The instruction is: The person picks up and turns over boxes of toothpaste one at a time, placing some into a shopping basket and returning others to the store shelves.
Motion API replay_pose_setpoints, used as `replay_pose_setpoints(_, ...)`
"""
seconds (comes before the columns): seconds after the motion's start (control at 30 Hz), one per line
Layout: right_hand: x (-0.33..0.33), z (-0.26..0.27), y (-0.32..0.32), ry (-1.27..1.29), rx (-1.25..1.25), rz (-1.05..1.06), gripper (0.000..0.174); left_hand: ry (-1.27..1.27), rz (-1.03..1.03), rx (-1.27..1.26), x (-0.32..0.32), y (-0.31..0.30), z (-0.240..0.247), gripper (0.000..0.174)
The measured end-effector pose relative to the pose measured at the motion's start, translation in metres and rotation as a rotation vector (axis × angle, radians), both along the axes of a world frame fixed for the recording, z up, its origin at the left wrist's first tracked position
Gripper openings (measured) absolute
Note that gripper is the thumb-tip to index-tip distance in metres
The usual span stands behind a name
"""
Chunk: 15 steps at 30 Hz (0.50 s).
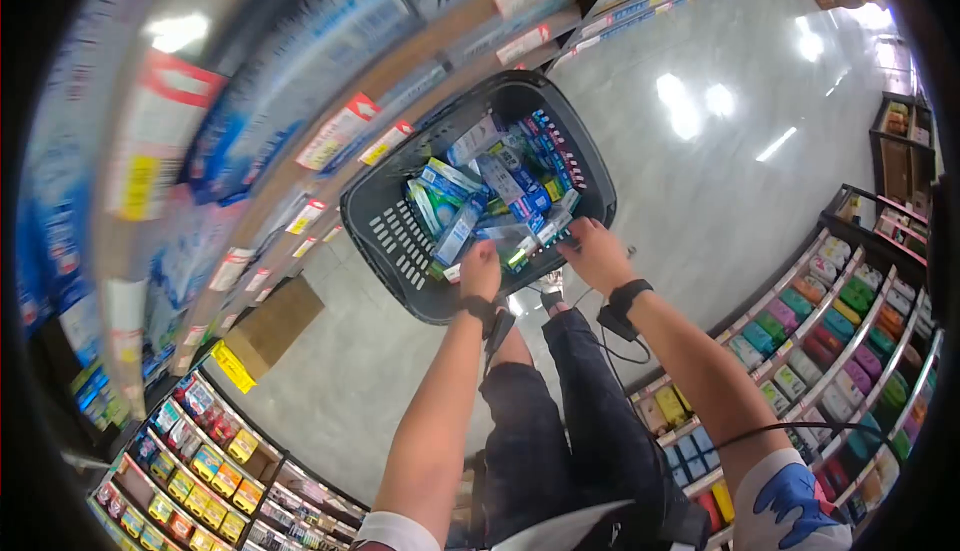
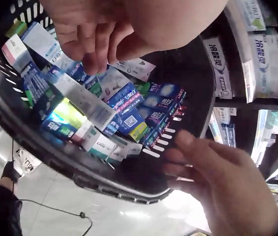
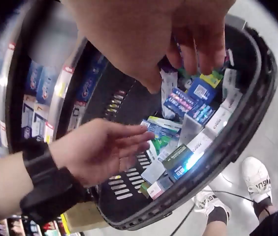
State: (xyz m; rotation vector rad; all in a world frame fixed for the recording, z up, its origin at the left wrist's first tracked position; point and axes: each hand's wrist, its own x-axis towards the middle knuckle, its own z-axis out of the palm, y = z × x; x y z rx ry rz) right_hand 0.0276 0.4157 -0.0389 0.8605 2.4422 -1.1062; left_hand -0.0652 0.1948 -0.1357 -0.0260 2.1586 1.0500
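A dark grey shopping basket (image 1: 385, 281) holds a jumbled heap of toothpaste boxes (image 1: 510, 186), mostly blue, white and green. My left hand (image 1: 482, 271) is over the basket's near part, fingers loosely extended with nothing held; the right wrist view shows this hand (image 3: 107, 150) side-on by the slotted wall. Above the other end of the near rim is my right hand (image 1: 598, 256). Its fingers hang relaxed in the right wrist view, where the hand (image 3: 168, 44) overlaps the boxes. From the left wrist, the right hand (image 2: 222, 179) appears beside the basket's slotted end, nothing in its fingers.
Shelves of boxed goods (image 1: 300, 71) with price tags run close along the left side of the basket. A cardboard box (image 1: 275, 326) stands on the floor below them. More stocked shelves (image 1: 800, 341) line the right. A cable (image 2: 55, 202) hangs near the person's legs.
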Motion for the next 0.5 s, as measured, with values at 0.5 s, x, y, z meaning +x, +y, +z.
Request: replay_pose_setpoints(0.5,-0.068,-0.113,-0.041,0.1,0.238,0.015,0.042,-0.189,0.216,0.31,-0.02,0.032,-0.071,0.04)
